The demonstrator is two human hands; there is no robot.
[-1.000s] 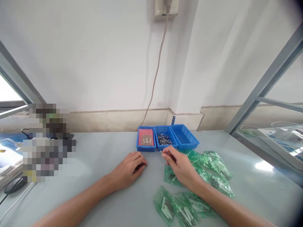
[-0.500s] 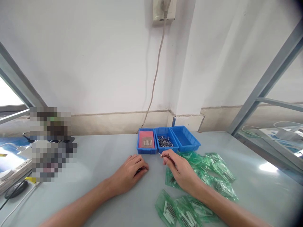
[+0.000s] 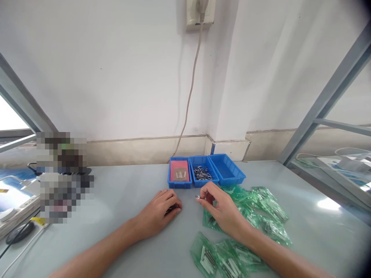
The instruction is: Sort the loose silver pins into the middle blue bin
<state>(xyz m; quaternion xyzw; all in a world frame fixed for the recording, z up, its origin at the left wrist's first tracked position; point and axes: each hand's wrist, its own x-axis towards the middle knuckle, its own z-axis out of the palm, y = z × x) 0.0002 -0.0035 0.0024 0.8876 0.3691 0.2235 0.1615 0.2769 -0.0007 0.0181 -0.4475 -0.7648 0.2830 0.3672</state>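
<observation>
My left hand (image 3: 162, 210) rests on the table with its fingers curled over several dark metal screws (image 3: 172, 209), mostly hidden under the palm. My right hand (image 3: 218, 202), just in front of the middle blue bin (image 3: 204, 184), pinches a small shiny screw (image 3: 197, 197) between thumb and fingertips; most of it is covered. Loose screws (image 3: 202, 173) fill the bottom of that bin. Under and beside my right forearm lie green plastic bags (image 3: 245, 204) with metal screws and white pieces inside.
The left blue bin (image 3: 179, 185) holds a red pad and a small clear packet. The right blue bin (image 3: 227, 170) stands against the middle one. More green bags (image 3: 203, 256) lie near the front edge. Cables and a black mouse (image 3: 20, 233) are at the left.
My right hand has turned a little and its fingertips are lower, bringing the pinched screw down, away from the bin's front. My left hand stays almost where it was.
</observation>
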